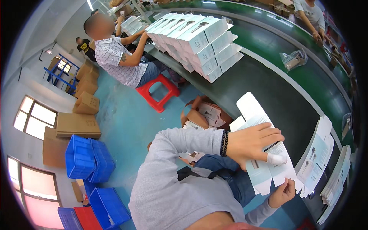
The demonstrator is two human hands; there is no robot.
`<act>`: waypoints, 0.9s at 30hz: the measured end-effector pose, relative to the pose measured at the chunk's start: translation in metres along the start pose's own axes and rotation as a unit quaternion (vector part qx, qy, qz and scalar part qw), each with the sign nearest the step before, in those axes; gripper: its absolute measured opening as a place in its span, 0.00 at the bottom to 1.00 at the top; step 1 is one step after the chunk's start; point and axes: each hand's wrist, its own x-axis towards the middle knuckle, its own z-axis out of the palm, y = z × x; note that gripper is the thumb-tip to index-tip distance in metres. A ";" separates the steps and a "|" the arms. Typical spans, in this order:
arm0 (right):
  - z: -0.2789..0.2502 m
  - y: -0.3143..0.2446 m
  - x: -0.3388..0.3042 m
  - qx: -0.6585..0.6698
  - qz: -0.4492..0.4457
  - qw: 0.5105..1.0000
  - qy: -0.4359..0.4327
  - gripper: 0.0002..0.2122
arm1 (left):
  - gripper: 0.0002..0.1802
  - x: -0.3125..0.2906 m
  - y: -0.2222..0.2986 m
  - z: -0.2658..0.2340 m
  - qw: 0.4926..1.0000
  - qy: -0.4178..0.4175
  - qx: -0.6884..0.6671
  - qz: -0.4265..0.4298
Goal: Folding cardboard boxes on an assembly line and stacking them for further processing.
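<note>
White-and-blue cardboard box looks half made: my right hand pinches it; my left hand lies across, can't tell if gripping. Stacked white-blue boxes look made; flat white-blue boxes are left.

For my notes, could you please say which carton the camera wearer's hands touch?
The carton under the left hand, its lower edge in the right hand; stacked cartons and cartons at far right touch neither hand.

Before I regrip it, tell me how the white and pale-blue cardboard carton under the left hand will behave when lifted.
The carton is probably light, since its visible walls look thin. Its long white end flap, projecting unsupported, may bend easily.
</note>
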 end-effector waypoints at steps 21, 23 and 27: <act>0.027 0.018 0.033 -0.086 0.084 0.986 -0.117 0.15 | 0.51 -0.010 -0.019 0.032 0.998 -0.037 -0.029 -0.035; 0.024 0.020 0.034 -0.109 0.096 0.980 -0.133 0.15 | 0.51 -0.011 -0.022 0.026 0.999 -0.028 -0.030 -0.034; 0.030 0.042 0.026 0.080 0.112 0.987 -0.079 0.27 | 0.41 -0.018 -0.031 0.014 0.979 -0.041 -0.090 -0.179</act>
